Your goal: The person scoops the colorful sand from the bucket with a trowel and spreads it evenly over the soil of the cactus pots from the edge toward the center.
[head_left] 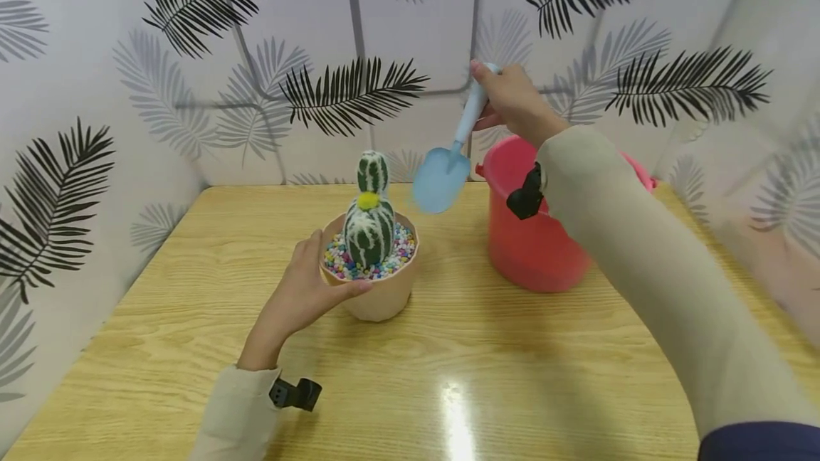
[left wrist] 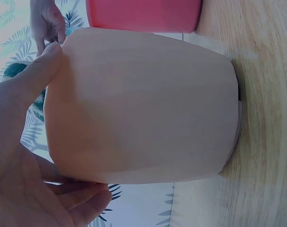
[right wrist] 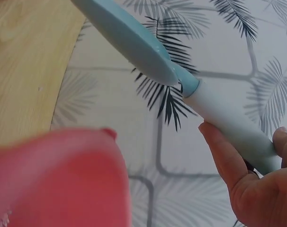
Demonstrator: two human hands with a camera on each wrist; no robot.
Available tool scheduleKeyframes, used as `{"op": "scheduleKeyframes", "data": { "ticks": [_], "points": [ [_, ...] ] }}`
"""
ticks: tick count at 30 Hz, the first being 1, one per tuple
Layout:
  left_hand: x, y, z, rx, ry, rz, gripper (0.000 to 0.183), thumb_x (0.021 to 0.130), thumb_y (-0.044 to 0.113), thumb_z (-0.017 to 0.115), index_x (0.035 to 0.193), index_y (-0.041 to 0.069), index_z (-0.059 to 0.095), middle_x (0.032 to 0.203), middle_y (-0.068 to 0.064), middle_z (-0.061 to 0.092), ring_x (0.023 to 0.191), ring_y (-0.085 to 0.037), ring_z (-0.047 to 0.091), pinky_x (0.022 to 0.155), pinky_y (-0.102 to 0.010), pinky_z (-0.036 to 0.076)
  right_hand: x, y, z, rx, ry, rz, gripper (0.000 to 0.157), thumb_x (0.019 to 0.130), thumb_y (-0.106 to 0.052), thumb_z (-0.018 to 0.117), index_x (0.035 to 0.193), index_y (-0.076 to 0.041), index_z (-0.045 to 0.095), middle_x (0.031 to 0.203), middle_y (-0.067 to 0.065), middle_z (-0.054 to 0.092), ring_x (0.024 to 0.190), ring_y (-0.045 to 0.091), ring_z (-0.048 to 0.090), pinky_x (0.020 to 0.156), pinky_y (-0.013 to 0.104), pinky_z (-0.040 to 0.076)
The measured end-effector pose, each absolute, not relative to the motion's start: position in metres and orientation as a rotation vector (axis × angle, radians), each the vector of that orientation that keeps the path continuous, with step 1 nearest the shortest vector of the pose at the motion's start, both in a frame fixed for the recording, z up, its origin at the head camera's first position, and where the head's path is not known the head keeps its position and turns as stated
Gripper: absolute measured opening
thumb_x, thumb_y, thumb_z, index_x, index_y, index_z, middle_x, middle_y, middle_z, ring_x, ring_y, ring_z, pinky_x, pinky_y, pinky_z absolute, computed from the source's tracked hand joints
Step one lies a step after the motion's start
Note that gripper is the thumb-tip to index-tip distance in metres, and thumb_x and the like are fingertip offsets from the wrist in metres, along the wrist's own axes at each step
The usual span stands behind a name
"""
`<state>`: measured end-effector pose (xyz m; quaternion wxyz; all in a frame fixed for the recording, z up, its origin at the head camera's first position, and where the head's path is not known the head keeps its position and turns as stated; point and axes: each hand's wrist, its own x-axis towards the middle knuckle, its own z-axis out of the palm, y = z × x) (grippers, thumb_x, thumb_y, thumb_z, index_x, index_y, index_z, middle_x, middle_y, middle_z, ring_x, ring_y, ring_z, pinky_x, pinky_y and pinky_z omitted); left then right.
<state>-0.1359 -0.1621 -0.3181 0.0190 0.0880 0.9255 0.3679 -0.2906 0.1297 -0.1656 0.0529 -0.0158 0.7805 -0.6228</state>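
My left hand (head_left: 301,294) grips the side of a beige flowerpot (head_left: 384,297), thumb at the near rim and fingers round the left side. In the pot a green cactus (head_left: 370,233) with white stripes and a yellow flower stands among colourful pebbles (head_left: 402,244). The left wrist view shows the pot's wall (left wrist: 143,109) between thumb and fingers. My right hand (head_left: 515,102) holds a light blue garden trowel (head_left: 442,180) by its pale handle (right wrist: 233,125). Raised above the table, the trowel's blade tilts down to the left, between the pot and the bucket.
A red bucket (head_left: 534,255) stands at the back right of the wooden table (head_left: 211,290), below my right forearm. Behind the table rises a wall (head_left: 416,34) with a leaf pattern. Some white grains (right wrist: 5,218) show inside the bucket in the right wrist view.
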Motion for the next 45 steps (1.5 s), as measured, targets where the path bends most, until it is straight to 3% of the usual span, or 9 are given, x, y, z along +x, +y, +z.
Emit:
{"op": "scheduleKeyframes", "data": {
  "ticks": [6, 11, 13, 16, 21, 26, 29, 40, 45],
  "points": [
    [-0.138, -0.161, -0.319, 0.257, 2.864, 1.137, 0.117, 0.076, 0.054, 0.073, 0.151, -0.003, 0.003, 0.154, -0.03, 0.012, 0.138, -0.049, 0.023, 0.105, -0.063, 0.031, -0.291, 0.158, -0.153, 0.055, 2.318, -2.024, 0.033, 0.097, -0.038, 0.047, 0.097, -0.006, 0.039, 0.074, 0.005, 0.058, 0.059, 0.012, 0.067, 0.055, 0.03, 0.057],
    [-0.138, -0.16, -0.318, 0.25, 2.863, 1.13, 0.117, 0.076, 0.054, 0.073, 0.151, -0.003, 0.003, 0.154, -0.03, 0.012, 0.138, -0.049, 0.023, 0.105, -0.064, 0.031, -0.292, 0.185, -0.142, 0.164, 2.28, -2.077, 0.047, 0.095, -0.043, 0.046, 0.123, -0.007, 0.036, 0.095, 0.007, 0.054, 0.063, 0.013, 0.066, 0.053, 0.03, 0.057],
    [-0.138, -0.16, -0.317, 0.247, 2.862, 1.131, 0.117, 0.076, 0.054, 0.073, 0.151, -0.003, 0.004, 0.154, -0.03, 0.012, 0.138, -0.049, 0.023, 0.105, -0.064, 0.031, -0.292, 0.197, -0.14, 0.184, 2.286, -2.059, 0.059, 0.095, -0.046, 0.044, 0.137, -0.007, 0.028, 0.105, 0.009, 0.049, 0.066, 0.012, 0.065, 0.053, 0.029, 0.057],
    [-0.138, -0.16, -0.317, 0.244, 2.86, 1.132, 0.117, 0.076, 0.054, 0.074, 0.151, -0.003, 0.003, 0.154, -0.03, 0.012, 0.138, -0.049, 0.023, 0.105, -0.064, 0.031, -0.291, 0.214, -0.139, 0.219, 2.297, -2.049, 0.069, 0.095, -0.047, 0.044, 0.146, -0.009, 0.019, 0.108, 0.009, 0.049, 0.069, 0.011, 0.065, 0.051, 0.027, 0.056],
    [-0.137, -0.16, -0.317, 0.246, 2.859, 1.138, 0.117, 0.077, 0.053, 0.074, 0.151, -0.003, 0.003, 0.153, -0.03, 0.013, 0.138, -0.049, 0.024, 0.105, -0.064, 0.031, -0.289, 0.24, -0.146, 0.288, 2.298, -2.092, 0.06, 0.093, -0.047, 0.046, 0.138, -0.013, 0.024, 0.108, 0.006, 0.043, 0.074, 0.011, 0.063, 0.048, 0.028, 0.055],
    [-0.137, -0.159, -0.317, 0.245, 2.863, 1.132, 0.117, 0.077, 0.053, 0.074, 0.151, -0.003, 0.003, 0.153, -0.031, 0.013, 0.138, -0.049, 0.023, 0.105, -0.064, 0.03, -0.285, 0.259, -0.158, 0.309, 2.374, -2.047, 0.042, 0.093, -0.049, 0.046, 0.113, -0.014, 0.035, 0.106, 0.008, 0.045, 0.062, 0.009, 0.065, 0.049, 0.028, 0.056],
    [-0.137, -0.159, -0.317, 0.238, 2.868, 1.123, 0.117, 0.077, 0.053, 0.074, 0.151, -0.004, 0.004, 0.153, -0.03, 0.013, 0.138, -0.049, 0.023, 0.105, -0.064, 0.03, -0.283, 0.266, -0.169, 0.307, 2.439, -1.967, 0.041, 0.092, -0.05, 0.046, 0.105, -0.013, 0.038, 0.102, 0.007, 0.047, 0.061, 0.007, 0.066, 0.056, 0.03, 0.057],
    [-0.136, -0.159, -0.318, 0.256, 2.895, 1.115, 0.115, 0.078, 0.051, 0.074, 0.15, -0.006, 0.005, 0.151, -0.032, 0.017, 0.136, -0.05, 0.027, 0.104, -0.064, 0.032, -0.283, 0.278, -0.198, 0.203, 2.56, -1.69, 0.038, 0.096, -0.048, 0.039, 0.101, -0.01, 0.041, 0.098, 0.005, 0.054, 0.069, 0.004, 0.064, 0.085, 0.038, 0.048],
    [-0.136, -0.158, -0.318, 0.259, 2.888, 1.107, 0.115, 0.078, 0.051, 0.074, 0.15, -0.006, 0.004, 0.151, -0.032, 0.016, 0.136, -0.05, 0.026, 0.105, -0.064, 0.031, -0.279, 0.281, -0.215, 0.179, 2.615, -1.546, 0.049, 0.099, -0.045, 0.036, 0.11, 0.001, 0.047, 0.097, 0.005, 0.06, 0.071, 0.005, 0.064, 0.092, 0.044, 0.047]
  ]
}}
